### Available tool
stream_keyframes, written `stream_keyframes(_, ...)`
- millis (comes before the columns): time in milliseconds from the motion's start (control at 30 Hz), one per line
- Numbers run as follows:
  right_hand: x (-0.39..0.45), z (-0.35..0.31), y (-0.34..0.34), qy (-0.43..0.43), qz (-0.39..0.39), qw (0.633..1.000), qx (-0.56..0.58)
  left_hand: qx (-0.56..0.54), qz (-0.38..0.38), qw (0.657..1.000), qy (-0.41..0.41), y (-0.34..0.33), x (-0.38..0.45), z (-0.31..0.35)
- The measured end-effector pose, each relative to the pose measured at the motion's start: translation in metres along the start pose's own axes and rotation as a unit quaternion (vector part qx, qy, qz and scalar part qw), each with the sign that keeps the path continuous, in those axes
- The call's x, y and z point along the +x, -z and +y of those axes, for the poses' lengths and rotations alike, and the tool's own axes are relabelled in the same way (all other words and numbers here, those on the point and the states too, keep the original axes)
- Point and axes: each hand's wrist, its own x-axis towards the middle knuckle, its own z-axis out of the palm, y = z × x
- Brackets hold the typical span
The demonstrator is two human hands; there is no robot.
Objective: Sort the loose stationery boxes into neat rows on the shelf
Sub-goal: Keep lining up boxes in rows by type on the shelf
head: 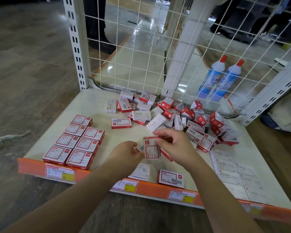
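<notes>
Box (151, 147): red-and-white carton, frame centre, above the shelf (97, 105).
Handling: likely light, stiff, crushable; grip opposite edges.
Right hand (173, 145): pinches box top.
Left hand (126, 153): fingers curled at its lower corner.

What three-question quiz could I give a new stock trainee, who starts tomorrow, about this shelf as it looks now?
1. True or false: the red-bordered paper-clip boxes at the shelf's left lie in two neat rows.
2. What stands behind the white wire grid: A) two blue-and-white bottles with red caps, B) a green bucket?
3. What do both hands hold?

Key: 1 true. 2 A. 3 A small red-and-white cardboard box, pinched between left hand and right hand.
</notes>
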Motion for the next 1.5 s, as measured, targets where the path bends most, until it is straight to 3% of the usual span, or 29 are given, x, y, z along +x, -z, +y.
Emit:
stream_keyframes(200, -0.002, -0.006, -0.005, -0.063, 0.086, 0.987, 0.122, -0.114, -0.006, 0.993, 0.028, -0.008, -0.003, 0.005)
stream_keyframes(467, -0.009, -0.003, -0.013, -0.071, 0.015, 0.98, 0.185, -0.22, 0.064, 0.972, 0.05, -0.002, 0.0, 0.004)
stream_keyframes(700, -0.012, 0.005, -0.013, -0.021, -0.027, 0.995, 0.091, -0.178, 0.09, 0.979, 0.028, 0.004, 0.003, -0.004)
stream_keyframes(1067, -0.017, 0.012, -0.021, -0.013, -0.039, 0.999, 0.001, 0.029, 0.071, 0.996, -0.047, 0.009, 0.007, -0.018)
stream_keyframes(1367, -0.013, 0.009, -0.023, -0.012, -0.047, 0.999, -0.023, 0.053, 0.067, 0.995, -0.056, 0.014, 0.012, -0.022)
stream_keyframes(1500, -0.002, 0.006, -0.026, -0.004, -0.037, 0.999, -0.038, 0.099, 0.105, 0.988, -0.046, 0.023, 0.013, -0.027)
